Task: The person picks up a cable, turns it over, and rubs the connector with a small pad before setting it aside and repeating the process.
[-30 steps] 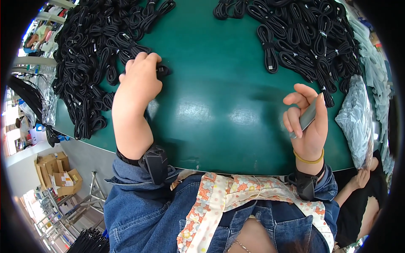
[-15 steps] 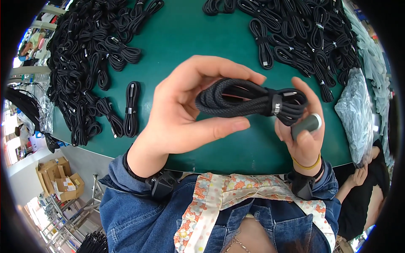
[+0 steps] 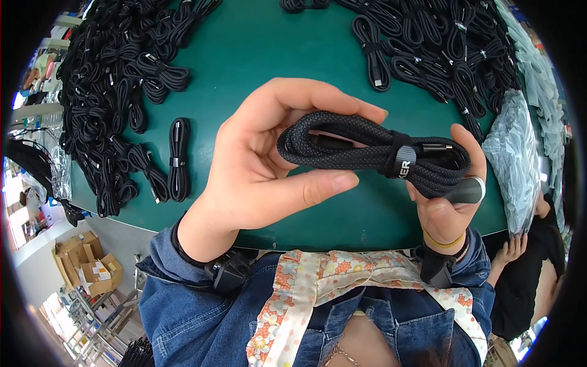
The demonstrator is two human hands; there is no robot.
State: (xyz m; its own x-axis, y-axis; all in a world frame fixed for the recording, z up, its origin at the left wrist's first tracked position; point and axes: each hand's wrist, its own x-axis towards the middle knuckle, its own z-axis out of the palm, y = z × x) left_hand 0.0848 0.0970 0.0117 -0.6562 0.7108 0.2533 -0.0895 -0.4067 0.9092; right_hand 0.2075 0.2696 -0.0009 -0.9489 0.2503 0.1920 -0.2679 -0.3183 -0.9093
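My left hand (image 3: 257,153) is closed around the left loop of a coiled black braided cable (image 3: 342,156), thumb below and fingers above. A printed black strap (image 3: 400,160) binds the coil near its right part, and a metal-tipped plug (image 3: 437,148) lies along the top there. My right hand (image 3: 449,211) is at the coil's right end, partly hidden behind it. It grips a short dark grey rod-like thing with a pale end (image 3: 469,191), whose kind I cannot make out. The right index finger points up beside the coil.
A large heap of coiled black cables (image 3: 101,110) covers the green table's (image 3: 244,43) left side. One bound coil (image 3: 178,160) lies apart near it. More coils (image 3: 422,43) lie at the far right, by a clear plastic bag (image 3: 513,159). Another person's hand (image 3: 512,248) touches the bag.
The held coil has tilted down at its right end and turned, showing more of its strap and plug. My right hand with the rod has moved slightly right and down.
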